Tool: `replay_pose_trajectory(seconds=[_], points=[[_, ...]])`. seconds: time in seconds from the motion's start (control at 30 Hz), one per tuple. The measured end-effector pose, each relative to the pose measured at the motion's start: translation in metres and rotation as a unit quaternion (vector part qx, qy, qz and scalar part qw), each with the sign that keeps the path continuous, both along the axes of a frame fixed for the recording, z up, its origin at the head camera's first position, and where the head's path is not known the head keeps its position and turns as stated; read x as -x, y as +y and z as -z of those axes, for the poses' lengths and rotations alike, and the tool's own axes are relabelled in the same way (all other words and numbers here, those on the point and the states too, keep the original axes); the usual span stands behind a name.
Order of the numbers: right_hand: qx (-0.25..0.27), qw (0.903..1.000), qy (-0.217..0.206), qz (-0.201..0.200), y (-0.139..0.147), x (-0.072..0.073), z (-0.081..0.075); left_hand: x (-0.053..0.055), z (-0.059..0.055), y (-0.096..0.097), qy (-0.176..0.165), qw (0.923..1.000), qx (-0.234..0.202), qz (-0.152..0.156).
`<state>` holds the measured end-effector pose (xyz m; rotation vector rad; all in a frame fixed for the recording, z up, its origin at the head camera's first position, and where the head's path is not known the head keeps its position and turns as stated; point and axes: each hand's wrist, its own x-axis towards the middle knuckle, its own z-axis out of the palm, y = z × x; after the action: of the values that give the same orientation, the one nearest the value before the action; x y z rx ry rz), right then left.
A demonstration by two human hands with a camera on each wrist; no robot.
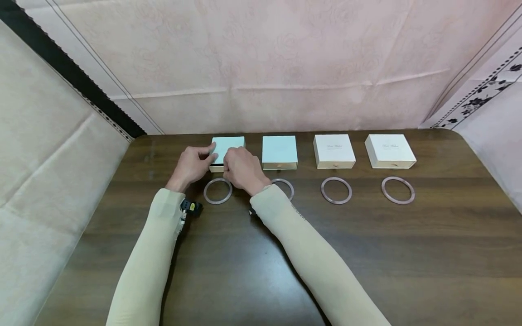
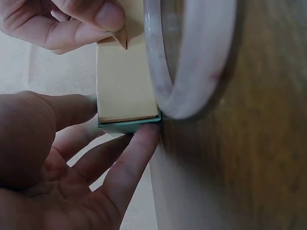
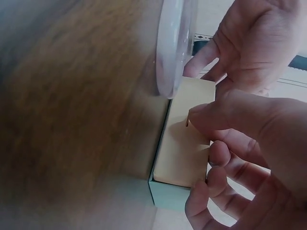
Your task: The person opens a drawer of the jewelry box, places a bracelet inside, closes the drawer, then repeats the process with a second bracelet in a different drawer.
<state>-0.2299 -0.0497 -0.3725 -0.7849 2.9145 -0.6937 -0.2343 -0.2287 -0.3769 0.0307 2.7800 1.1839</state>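
While my left hand (image 1: 190,165) grips the box (image 1: 228,144), my right hand (image 1: 244,170) pinches its front tab (image 2: 124,38); opening likely needs a straight pull

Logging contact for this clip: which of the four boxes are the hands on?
The leftmost turquoise box: left hand holds its left end, right hand pinches its pull tab. Neither touches the other turquoise box or the white boxes.

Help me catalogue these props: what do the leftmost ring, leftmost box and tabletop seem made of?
Leftmost ring: perhaps stone or plastic, glossy, with pale mottling.
Leftmost box: likely cardboard, smooth, with crisp flat faces.
Tabletop: wood or laminate, slightly glossy, showing grain and glare.
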Motion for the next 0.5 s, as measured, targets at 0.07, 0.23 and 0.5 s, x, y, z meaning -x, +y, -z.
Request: replay_pose_trajectory(seconds=[0.07,0.23,0.5], points=[[0.005,1.0,-0.002,0.002,-0.0004,0.0001,0.0,-0.0003,-0.0007,-0.0007,0.004,1.0,0.003,0.0],[0.004,1.0,-0.007,0.002,-0.0011,0.0001,-0.0003,-0.0008,-0.001,-0.0019,0.008,0.9999,0.007,0.004],[0.0,0.9999,-0.011,0.0,0.0005,0.0001,-0.0016,0.0007,-0.0001,-0.0002,0.006,1.0,0.007,-0.002]])
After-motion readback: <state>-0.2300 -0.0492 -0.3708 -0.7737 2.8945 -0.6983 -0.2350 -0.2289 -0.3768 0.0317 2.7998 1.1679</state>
